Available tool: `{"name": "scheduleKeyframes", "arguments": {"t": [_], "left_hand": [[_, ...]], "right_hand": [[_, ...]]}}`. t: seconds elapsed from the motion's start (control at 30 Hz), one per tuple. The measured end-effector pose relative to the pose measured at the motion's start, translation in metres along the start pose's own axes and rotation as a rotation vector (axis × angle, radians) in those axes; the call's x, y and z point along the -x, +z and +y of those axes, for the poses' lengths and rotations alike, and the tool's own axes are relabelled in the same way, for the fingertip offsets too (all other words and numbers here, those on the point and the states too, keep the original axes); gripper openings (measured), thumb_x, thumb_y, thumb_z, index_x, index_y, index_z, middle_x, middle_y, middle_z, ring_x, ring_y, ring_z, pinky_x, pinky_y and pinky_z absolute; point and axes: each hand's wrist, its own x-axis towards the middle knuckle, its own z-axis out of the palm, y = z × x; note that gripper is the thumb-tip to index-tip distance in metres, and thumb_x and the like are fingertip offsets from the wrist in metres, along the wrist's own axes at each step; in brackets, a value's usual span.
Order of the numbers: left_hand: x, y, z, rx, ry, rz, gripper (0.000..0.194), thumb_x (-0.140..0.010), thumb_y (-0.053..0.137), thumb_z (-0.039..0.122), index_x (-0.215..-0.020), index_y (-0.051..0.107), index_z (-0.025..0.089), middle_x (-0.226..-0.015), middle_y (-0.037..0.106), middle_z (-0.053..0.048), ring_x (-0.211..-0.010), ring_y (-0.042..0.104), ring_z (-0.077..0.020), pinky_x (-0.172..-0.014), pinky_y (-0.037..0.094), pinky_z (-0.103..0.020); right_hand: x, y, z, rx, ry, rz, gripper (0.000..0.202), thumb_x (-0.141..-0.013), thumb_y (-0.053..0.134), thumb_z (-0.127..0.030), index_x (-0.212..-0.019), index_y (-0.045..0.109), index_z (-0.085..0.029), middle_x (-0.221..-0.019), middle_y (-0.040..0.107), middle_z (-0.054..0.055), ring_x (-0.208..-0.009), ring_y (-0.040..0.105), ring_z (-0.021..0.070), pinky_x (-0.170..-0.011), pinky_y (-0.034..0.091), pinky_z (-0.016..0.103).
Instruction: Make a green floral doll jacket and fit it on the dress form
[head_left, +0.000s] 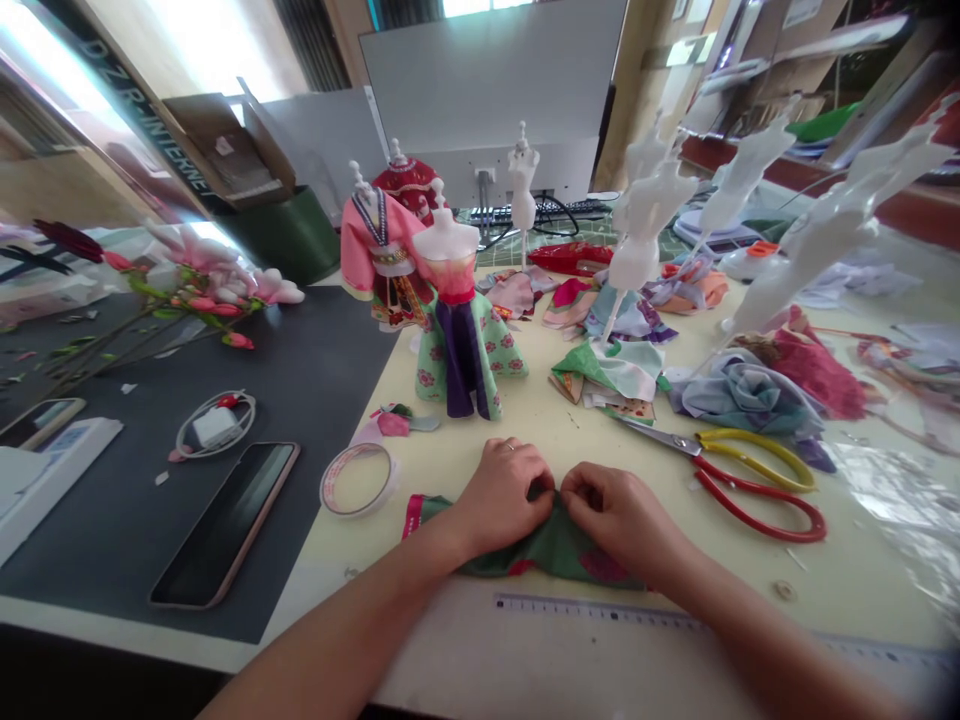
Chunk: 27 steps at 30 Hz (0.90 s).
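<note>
A strip of green fabric (495,562) with pink and red patches lies flat on the cream table in front of me. My left hand (514,490) pinches its upper edge between thumb and fingers. Close beside it, almost touching, my right hand (607,505) pinches the same edge. Whatever is between the fingertips besides cloth is hidden. Just below the fabric runs a clear ruler (600,610), partly covered by my right forearm. A roll of tape (358,480) lies left of the cloth, and scissors (750,470) with yellow and red handles rest to the right.
Small dressed mannequins (454,300) stand behind my hands. Bare white mannequins (649,220) rise at the right among fabric scraps (611,375). On the dark mat at left are a phone (229,525), a charger with cable (216,427) and artificial flowers (217,275). A monitor (495,90) stands behind.
</note>
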Motion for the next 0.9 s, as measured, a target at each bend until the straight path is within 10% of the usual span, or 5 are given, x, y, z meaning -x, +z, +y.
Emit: {"name": "scheduleKeyframes", "arguments": {"t": [0.9], "left_hand": [[0.0012,-0.0028,-0.0001,0.016,-0.014,-0.016,0.006,-0.071,0.053,0.014,-0.068,0.056,0.018,-0.073,0.060,0.001,-0.079,0.052,-0.0164,-0.083,0.035,-0.034]], "right_hand": [[-0.0020,-0.0003,-0.0001,-0.021,0.019,0.023,0.011,-0.070,0.044,-0.018,-0.063,0.052,-0.019,-0.055,0.053,-0.003,-0.052,0.047,0.0123,-0.049,0.033,0.022]]}}
